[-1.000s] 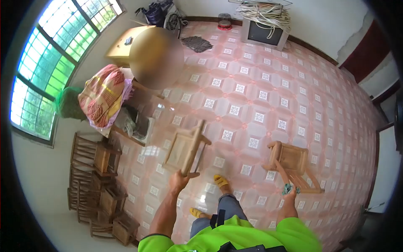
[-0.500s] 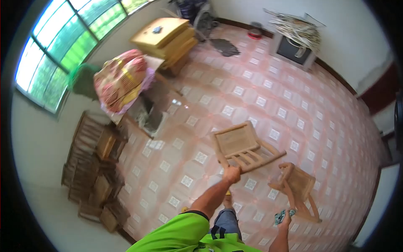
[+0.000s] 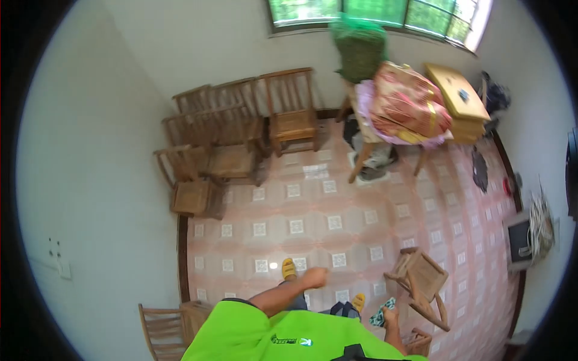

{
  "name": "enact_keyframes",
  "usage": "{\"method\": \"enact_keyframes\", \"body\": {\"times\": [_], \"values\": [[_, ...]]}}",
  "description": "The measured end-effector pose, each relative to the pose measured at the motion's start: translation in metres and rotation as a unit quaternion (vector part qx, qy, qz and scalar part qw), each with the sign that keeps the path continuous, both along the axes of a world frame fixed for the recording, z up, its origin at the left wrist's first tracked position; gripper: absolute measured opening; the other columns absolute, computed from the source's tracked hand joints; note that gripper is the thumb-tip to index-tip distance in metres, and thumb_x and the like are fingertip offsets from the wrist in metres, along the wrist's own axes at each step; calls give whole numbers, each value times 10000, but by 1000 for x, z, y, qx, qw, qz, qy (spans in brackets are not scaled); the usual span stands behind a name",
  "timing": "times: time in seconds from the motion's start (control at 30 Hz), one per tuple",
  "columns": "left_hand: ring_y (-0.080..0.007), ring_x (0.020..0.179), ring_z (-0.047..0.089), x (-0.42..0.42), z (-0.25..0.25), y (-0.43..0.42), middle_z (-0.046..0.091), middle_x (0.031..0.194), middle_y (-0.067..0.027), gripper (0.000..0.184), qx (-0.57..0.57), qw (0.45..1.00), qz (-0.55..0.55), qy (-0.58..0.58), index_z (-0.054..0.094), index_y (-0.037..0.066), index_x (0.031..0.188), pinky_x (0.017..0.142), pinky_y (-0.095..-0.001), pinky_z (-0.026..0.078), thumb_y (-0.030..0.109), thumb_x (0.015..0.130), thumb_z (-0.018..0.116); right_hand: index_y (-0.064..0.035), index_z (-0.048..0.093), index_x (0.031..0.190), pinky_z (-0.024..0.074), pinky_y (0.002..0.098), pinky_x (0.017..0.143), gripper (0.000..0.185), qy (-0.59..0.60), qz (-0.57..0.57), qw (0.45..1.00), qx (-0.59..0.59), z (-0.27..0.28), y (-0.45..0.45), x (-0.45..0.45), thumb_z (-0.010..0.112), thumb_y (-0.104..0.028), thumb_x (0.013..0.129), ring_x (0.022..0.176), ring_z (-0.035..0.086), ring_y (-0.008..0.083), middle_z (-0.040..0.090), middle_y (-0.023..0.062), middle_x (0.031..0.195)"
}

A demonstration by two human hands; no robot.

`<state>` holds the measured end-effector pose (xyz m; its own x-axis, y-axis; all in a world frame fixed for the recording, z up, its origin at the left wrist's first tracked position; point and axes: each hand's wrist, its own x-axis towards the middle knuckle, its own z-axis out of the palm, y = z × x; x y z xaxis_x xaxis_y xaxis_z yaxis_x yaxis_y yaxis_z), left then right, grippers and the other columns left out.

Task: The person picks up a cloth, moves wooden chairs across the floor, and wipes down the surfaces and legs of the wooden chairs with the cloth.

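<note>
My left hand (image 3: 314,278) is closed in front of my body, over the tiled floor, with nothing visible in it. A patterned green-and-white cloth (image 3: 382,313) is in my right hand (image 3: 391,315), low at my right side. Close to that hand is a small wooden chair (image 3: 428,274), with its back toward me; whether it stands level or tilts I cannot tell. Another wooden piece of furniture (image 3: 419,342) shows partly behind my right forearm. My fingers on the right are partly hidden by the cloth.
Several wooden chairs (image 3: 232,159) are grouped along the wall, and a slatted chair (image 3: 162,328) stands at lower left. A table under the window bears a red-patterned bundle (image 3: 406,105). Beyond are yellow stacked boxes (image 3: 460,102) and, at right, a television (image 3: 519,242).
My view has turned left, bringing the chairs by the wall closer to the middle. My left hand has let go of the chair back it gripped. The cloth stays in my right hand.
</note>
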<state>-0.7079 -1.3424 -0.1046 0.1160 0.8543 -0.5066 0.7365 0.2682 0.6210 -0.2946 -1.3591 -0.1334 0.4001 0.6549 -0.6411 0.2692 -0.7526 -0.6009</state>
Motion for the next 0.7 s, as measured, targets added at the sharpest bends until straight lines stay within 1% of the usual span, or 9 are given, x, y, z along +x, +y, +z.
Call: {"method": "enact_keyframes", "body": {"times": [0.07,0.1,0.17,0.23,0.33,0.43,0.6,0.63,0.7], "values": [[-408,959,718,-103,8,-40,730,1022,-248,308,-69,986,116,103,709,50,1037,831,-510,571,208,780,650,8,682,890,506,394,610,153,26,136,990,-1,32,56,-55,713,-91,777,672,609,192,649,64,796],[-397,986,717,-146,64,-56,731,1036,-245,342,-85,977,190,42,709,39,1049,846,-503,570,224,768,649,8,682,890,506,394,610,153,26,151,988,1,40,79,-89,713,-91,777,672,609,192,649,64,796],[-386,1029,712,-222,16,-111,732,1077,-231,372,-128,947,251,154,712,31,1081,872,-492,567,229,779,624,11,667,965,524,389,632,175,68,194,978,-43,50,130,-158,684,-81,816,729,636,211,661,83,852],[-380,1137,677,-270,30,-142,698,1204,-242,406,-192,915,320,152,717,23,1136,972,-469,536,210,797,597,3,672,935,523,384,622,157,65,256,964,-38,68,174,-241,691,-93,811,708,635,208,663,77,825],[-381,1162,665,-320,22,-168,686,1242,-236,425,-240,881,395,105,712,31,1167,998,-466,521,214,804,588,-8,684,879,523,381,611,144,63,349,934,-45,67,219,-342,709,-126,800,685,636,204,672,73,784],[-401,1130,667,-340,-20,-184,697,1198,-242,387,-194,861,463,82,738,27,1097,982,-460,524,218,801,577,16,688,916,521,381,619,235,104,410,906,-8,68,265,-433,700,-188,799,687,657,206,685,97,789],[-433,1073,660,-383,-27,-150,714,1094,-241,315,-204,859,467,35,765,21,912,956,-471,522,235,777,577,34,690,1042,540,409,729,339,47,543,837,53,25,374,-577,677,-180,780,802,700,257,722,173,874],[-423,1052,668,-394,-49,-152,722,1084,-222,304,-183,881,434,40,771,37,912,942,-473,528,254,779,604,22,684,1095,544,423,769,379,5,567,822,50,6,403,-617,672,-174,771,852,709,288,729,191,909],[-387,976,688,-405,-72,-167,743,1003,-173,267,-78,950,288,92,778,81,867,878,-475,546,314,793,672,-1,674,1144,544,422,785,407,-9,596,793,122,53,441,-723,669,-173,775,872,710,315,732,184,926]]}}
